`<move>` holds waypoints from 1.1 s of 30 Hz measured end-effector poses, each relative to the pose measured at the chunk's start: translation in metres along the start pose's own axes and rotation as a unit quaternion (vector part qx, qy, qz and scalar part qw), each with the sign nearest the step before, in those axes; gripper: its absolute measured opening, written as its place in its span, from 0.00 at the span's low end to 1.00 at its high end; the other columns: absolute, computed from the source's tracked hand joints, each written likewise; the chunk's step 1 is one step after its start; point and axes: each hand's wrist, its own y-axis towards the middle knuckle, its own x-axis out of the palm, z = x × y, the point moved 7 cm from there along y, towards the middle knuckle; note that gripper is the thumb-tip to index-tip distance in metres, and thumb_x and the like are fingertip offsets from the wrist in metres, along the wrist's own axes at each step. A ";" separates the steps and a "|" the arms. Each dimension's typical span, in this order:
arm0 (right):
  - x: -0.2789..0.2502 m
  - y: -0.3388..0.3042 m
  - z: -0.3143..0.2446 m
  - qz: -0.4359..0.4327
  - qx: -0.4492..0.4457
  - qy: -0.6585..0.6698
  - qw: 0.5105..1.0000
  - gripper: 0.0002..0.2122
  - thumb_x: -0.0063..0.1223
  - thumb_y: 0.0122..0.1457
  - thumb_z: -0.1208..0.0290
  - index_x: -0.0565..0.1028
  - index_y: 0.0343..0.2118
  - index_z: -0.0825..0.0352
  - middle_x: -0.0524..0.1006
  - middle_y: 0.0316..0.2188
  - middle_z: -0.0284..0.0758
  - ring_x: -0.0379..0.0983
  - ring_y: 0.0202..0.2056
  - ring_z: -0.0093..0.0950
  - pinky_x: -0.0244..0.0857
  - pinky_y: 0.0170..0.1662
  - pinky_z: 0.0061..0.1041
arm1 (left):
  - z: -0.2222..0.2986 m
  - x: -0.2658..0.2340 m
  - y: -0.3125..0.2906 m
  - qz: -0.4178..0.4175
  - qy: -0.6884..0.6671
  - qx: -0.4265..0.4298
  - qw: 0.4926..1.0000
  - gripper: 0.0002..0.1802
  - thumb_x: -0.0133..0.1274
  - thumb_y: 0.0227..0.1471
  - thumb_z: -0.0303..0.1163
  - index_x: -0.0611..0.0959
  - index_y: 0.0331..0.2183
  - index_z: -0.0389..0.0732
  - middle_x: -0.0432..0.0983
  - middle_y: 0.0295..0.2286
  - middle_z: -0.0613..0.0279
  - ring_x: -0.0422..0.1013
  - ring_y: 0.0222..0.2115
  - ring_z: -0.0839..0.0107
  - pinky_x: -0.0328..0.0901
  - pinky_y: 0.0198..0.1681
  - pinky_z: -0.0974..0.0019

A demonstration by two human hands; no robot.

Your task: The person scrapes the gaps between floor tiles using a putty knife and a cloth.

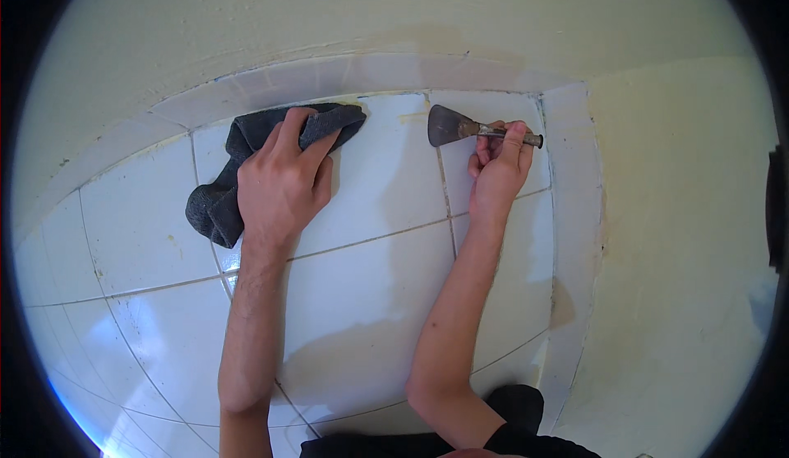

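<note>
Scraper point(452, 126), probably light and stiff from where I stand, hovers or rests (I cannot tell) at the white tiles point(353, 203), right hand point(500, 169) closed properly around its handle point(534, 140), left hand point(283, 174) clutching a soft-looking grey cloth point(215, 207).

Matt, rough-textured dark cloth point(215, 207) bunches under the left fingers point(294, 121); a dull, worn metal scraper point(448, 126) lies within the right fingers point(516, 131); smooth, glossy tiles point(362, 203) spread beneath.
</note>
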 end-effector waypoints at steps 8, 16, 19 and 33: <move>-0.001 0.000 -0.005 -0.005 -0.017 -0.014 1.000 0.14 0.37 0.73 0.54 0.65 0.40 0.61 0.68 0.25 0.29 0.60 0.22 0.16 0.50 0.19 0.16 | -0.001 -0.001 0.000 -0.004 -0.011 -0.001 1.000 0.19 0.57 0.40 0.23 0.88 0.39 0.47 0.75 0.44 0.61 0.78 0.36 0.60 0.74 0.34 0.60; 0.007 -0.003 -0.008 -0.037 -0.043 -0.007 0.998 0.13 0.38 0.73 0.56 0.63 0.40 0.62 0.69 0.28 0.29 0.60 0.22 0.15 0.50 0.17 0.15 | 0.000 -0.003 -0.001 0.015 0.008 0.012 1.000 0.16 0.59 0.40 0.25 0.88 0.36 0.47 0.75 0.42 0.64 0.78 0.35 0.66 0.74 0.31 0.62; 0.010 -0.003 -0.005 -0.035 -0.059 -0.007 0.998 0.13 0.38 0.73 0.56 0.63 0.41 0.62 0.68 0.28 0.29 0.60 0.22 0.15 0.50 0.17 0.15 | -0.001 -0.001 -0.001 -0.001 -0.002 -0.001 1.000 0.18 0.59 0.40 0.24 0.88 0.37 0.47 0.75 0.43 0.63 0.78 0.36 0.63 0.74 0.32 0.61; 0.004 -0.005 -0.004 0.027 -0.104 0.022 0.994 0.15 0.38 0.73 0.54 0.65 0.36 0.61 0.69 0.27 0.28 0.62 0.22 0.15 0.49 0.16 0.15 | 0.001 -0.005 0.000 0.019 0.012 0.022 1.000 0.11 0.61 0.43 0.28 0.88 0.34 0.47 0.75 0.41 0.64 0.77 0.35 0.69 0.74 0.31 0.65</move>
